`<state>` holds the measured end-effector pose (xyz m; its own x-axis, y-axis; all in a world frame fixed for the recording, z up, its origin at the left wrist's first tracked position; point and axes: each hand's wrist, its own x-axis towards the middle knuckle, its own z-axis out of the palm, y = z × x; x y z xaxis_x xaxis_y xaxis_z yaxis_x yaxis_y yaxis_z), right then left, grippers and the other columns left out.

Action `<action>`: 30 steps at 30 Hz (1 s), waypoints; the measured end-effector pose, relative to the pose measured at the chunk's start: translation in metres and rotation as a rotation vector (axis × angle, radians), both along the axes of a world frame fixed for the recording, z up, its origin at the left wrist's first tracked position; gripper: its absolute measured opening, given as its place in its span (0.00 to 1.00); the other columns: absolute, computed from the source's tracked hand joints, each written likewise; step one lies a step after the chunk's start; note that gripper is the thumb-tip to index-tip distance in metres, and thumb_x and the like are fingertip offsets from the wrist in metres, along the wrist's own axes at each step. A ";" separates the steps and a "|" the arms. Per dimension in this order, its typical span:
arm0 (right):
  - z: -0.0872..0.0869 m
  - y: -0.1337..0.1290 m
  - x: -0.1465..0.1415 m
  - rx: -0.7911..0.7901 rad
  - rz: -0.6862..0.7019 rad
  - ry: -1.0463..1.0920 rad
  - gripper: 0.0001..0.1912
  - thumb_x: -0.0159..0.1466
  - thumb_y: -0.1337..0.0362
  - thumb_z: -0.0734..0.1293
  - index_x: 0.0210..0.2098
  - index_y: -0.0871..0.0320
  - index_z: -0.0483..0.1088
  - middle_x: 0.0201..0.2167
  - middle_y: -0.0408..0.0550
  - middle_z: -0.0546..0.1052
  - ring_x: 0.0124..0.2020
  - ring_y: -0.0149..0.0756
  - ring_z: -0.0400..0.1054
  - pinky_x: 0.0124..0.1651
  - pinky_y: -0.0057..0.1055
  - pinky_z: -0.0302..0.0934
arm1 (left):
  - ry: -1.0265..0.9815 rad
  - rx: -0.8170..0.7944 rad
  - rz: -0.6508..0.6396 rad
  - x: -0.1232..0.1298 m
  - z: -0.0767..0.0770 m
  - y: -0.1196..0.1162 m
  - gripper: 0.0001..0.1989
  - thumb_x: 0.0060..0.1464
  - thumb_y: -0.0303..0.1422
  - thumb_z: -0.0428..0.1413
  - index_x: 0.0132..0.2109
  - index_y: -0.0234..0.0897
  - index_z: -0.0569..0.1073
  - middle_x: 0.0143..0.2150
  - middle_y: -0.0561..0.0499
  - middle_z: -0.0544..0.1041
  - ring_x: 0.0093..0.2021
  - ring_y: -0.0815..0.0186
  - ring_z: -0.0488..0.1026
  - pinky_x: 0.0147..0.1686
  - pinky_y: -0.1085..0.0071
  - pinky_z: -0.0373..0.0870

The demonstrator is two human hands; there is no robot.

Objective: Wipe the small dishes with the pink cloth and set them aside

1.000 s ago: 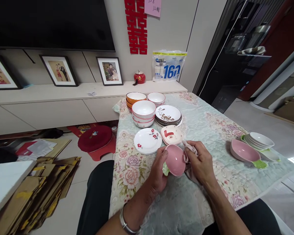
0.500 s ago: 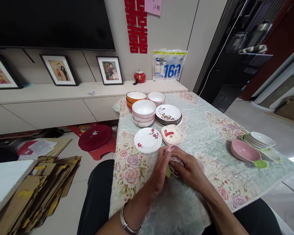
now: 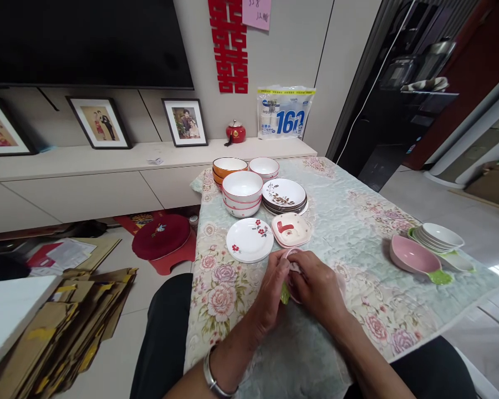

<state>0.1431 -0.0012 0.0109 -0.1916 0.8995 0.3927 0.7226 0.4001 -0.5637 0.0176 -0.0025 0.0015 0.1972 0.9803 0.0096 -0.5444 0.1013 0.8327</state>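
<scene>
Nearest, above the edge of the table, the left hand (image 3: 271, 288) grips a small pink bowl (image 3: 293, 251) by its side, a green leaf-shaped handle (image 3: 284, 293) showing below the fingers. The right hand (image 3: 322, 285) has its fingers curled down into the bowl, pinching a pale cloth (image 3: 294, 267); the hands cover most of both, so the exact grip is hard to make out. Both forearms reach in from the bottom, the left one with a silver bangle (image 3: 212, 377) at the wrist, and the hands meet over the bowl.

Just beyond the hands, a short stack of flowered plates (image 3: 249, 244) lies beside square dishes (image 3: 291, 231), the top one bearing a red design. Well to the right, another pink bowl (image 3: 413, 256) sits next to a nested stack of small white bowls (image 3: 443, 235); its inside shows no contents.

Farther back stand red-rimmed bowls (image 3: 243, 187), stacked, beside dark-rimmed plates (image 3: 284, 193). Behind them are orange bowls (image 3: 230, 165) and white bowls (image 3: 264, 165).

Farthest, on the long cabinet (image 3: 128, 158), stand a lidded red jar (image 3: 235, 133) and a clear printed bag (image 3: 286, 113) with stacked white cups inside.
</scene>
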 end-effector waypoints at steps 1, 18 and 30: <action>0.003 0.001 0.000 -0.032 0.062 0.107 0.13 0.64 0.71 0.61 0.46 0.54 0.70 0.46 0.50 0.76 0.46 0.41 0.71 0.47 0.35 0.64 | -0.004 0.004 0.012 0.000 0.000 0.000 0.16 0.62 0.40 0.52 0.52 0.38 0.72 0.54 0.44 0.74 0.58 0.56 0.68 0.59 0.61 0.60; 0.021 -0.018 -0.002 -0.050 0.233 -0.230 0.15 0.64 0.75 0.60 0.45 0.56 0.71 0.38 0.50 0.76 0.41 0.40 0.70 0.41 0.33 0.65 | -0.315 -0.379 -0.123 -0.001 0.009 0.008 0.22 0.55 0.52 0.54 0.36 0.35 0.75 0.34 0.47 0.78 0.45 0.54 0.74 0.50 0.60 0.68; 0.029 -0.002 0.055 -0.614 0.196 0.728 0.16 0.58 0.56 0.73 0.44 0.54 0.76 0.33 0.44 0.79 0.30 0.35 0.72 0.33 0.29 0.63 | -0.004 -0.152 -0.295 -0.008 -0.003 0.000 0.25 0.57 0.47 0.56 0.59 0.45 0.69 0.55 0.44 0.74 0.50 0.53 0.74 0.43 0.59 0.72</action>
